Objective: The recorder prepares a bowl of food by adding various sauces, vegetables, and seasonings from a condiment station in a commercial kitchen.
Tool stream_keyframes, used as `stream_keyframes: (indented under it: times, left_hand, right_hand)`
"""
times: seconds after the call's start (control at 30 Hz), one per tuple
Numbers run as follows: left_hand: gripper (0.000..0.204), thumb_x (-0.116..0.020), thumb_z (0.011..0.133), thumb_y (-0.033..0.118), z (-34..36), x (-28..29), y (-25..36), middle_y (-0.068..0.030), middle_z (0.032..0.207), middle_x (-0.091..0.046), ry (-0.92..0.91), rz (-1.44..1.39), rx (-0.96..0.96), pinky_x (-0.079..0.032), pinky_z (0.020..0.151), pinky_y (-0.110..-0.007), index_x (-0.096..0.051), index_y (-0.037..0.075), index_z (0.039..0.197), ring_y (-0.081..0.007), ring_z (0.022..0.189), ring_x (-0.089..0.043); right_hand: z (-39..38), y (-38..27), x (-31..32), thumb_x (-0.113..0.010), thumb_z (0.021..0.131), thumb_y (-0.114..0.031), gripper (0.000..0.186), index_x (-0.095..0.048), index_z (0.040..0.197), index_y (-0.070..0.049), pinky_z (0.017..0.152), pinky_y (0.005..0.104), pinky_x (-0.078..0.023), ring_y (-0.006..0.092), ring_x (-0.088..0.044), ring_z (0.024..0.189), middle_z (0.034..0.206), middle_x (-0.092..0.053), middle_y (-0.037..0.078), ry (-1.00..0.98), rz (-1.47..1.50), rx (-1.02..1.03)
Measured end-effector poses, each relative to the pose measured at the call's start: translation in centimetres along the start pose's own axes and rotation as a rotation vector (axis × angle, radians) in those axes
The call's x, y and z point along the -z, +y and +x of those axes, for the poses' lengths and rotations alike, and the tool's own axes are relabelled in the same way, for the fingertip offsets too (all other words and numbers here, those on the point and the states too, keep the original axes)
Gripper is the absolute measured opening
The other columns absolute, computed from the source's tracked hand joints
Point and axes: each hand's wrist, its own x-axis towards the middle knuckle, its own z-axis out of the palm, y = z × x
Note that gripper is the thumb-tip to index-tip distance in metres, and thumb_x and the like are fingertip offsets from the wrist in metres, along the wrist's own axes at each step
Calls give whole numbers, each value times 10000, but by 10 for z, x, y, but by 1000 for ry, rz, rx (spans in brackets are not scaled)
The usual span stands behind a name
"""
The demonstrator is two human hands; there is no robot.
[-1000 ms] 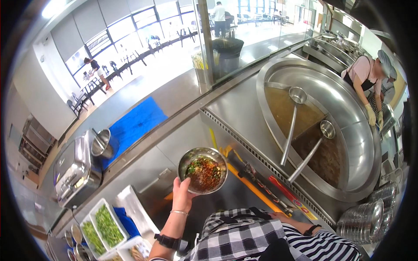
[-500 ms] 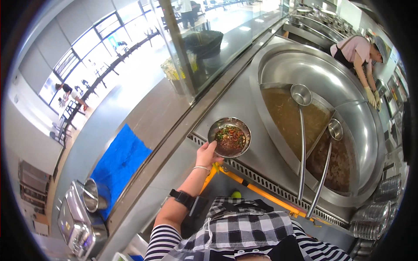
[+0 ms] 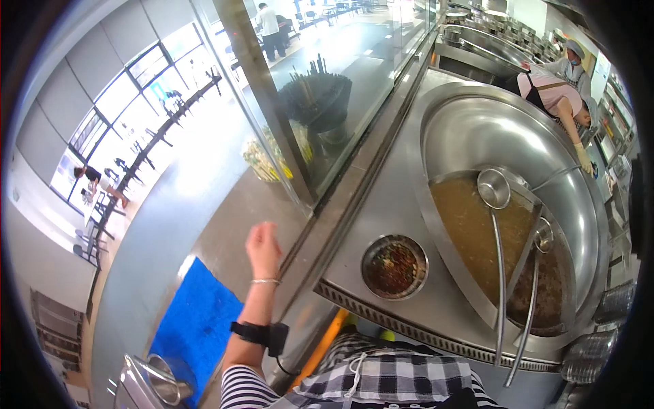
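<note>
My left hand [image 3: 263,242] is raised beside the glass partition, its fingers loosely curled with nothing visible in them. To its right a steel bowl [image 3: 394,268] with red and green seasoning rests on the steel counter [image 3: 361,225]. Beyond the bowl is a wide sunken steel pot [image 3: 569,204] with divided sections of golden and darker brown liquid. A long ladle [image 3: 494,189] and a second ladle [image 3: 542,237] lie across these sections. My right hand is not in view.
A glass partition [image 3: 347,123] edges the counter. Below left are a blue mat [image 3: 191,320] and steel bucket [image 3: 170,388]. Stacked metal pans [image 3: 613,300] are at right. A co-worker in pink [image 3: 545,92] bends over the far rim, another person [image 3: 569,65] behind.
My left hand has let go of the bowl on the counter and moved left, away from it. The pink-clad co-worker bends lower, and my view has shifted.
</note>
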Motion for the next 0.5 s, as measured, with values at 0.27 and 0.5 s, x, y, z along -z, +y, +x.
stream_keyframes:
  times: [0.27,0.5]
  left_hand:
    - [164,-602,782,157,242,-23,87,-41,686,-607,-181,168,-425,-452,516,-240,-644,7,836,-96,604,-563]
    - [215,-574,760,201,383,-125,112,-91,821,-655,-374,942,-999,-484,664,-310,-667,43,873,-204,740,-616]
  right_hand:
    - [4,-96,-13,-480,860,-409,404,-605,1032,-66,760,358,-466,250,-592,885,965,-635,129,34,102,-99]
    - [1,-131,-30,-483,859,-409,402,-607,1030,-67,749,354,-467,242,-591,876,961,-634,121,63,195,-223]
